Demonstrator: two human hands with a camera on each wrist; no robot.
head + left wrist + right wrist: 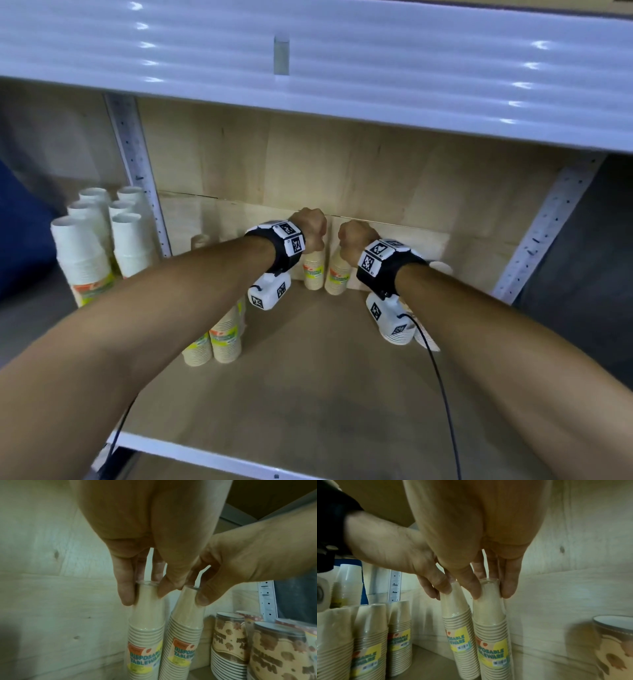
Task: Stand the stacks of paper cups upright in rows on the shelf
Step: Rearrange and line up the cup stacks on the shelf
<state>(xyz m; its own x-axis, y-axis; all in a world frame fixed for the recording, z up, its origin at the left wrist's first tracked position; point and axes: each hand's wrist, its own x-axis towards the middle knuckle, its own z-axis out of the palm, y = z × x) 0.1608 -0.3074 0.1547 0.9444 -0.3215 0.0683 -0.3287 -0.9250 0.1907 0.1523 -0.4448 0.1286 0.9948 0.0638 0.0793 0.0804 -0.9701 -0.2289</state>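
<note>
Our left hand (137, 563) pinched the top of one wrapped beige cup stack (145, 642), and our right hand (488, 563) pinched the top of the stack beside it (493, 635), fingers narrowed round each. Both stacks stood upright, nearly touching, against the shelf's wooden back panel (342, 164), their yellow labels reading "DISPOSABLE TABLEWARE" above a barcode. Left of that panel's middle stood more labelled beige stacks (368, 642), to its right brown-patterned cups (228, 642) whose lettering we could not read, and white stacks (82, 253) stood beyond the left upright (137, 171).
</note>
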